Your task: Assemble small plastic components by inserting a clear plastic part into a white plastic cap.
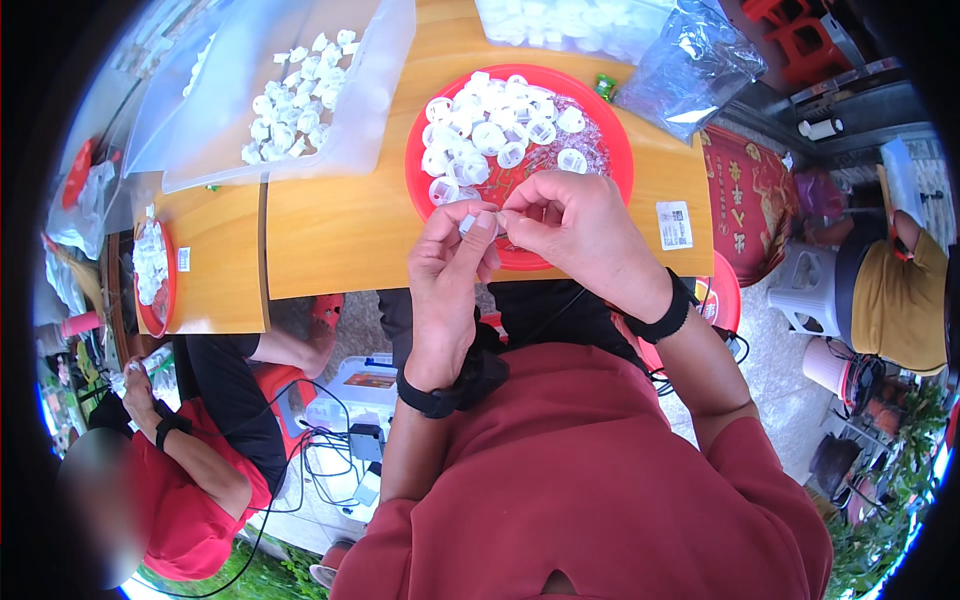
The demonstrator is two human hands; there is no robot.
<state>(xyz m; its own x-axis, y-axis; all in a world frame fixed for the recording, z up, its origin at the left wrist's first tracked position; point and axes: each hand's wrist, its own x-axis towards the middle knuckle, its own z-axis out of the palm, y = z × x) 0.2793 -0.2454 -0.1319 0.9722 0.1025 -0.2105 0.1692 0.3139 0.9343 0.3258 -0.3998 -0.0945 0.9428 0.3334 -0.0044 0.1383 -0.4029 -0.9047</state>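
Observation:
Over the near rim of a red round tray [618,170], my two hands meet at a small white plastic part [468,224]. My left hand [450,260] pinches this part between thumb and fingers. Close against it, the thumb and forefinger of my right hand [580,228] are pressed together; whatever they grip is too small to make out. In the tray lies a heap of round white plastic caps [490,125], a few of them loose near the right side. Both wrists wear black bands.
A clear plastic bin [390,110] with white parts stands at the left of the wooden table [350,240]. Another bin of white pieces [570,22] and a clear plastic bag [690,75] are at the back. A co-worker in red [205,480] sits at left beside a smaller tray [168,300].

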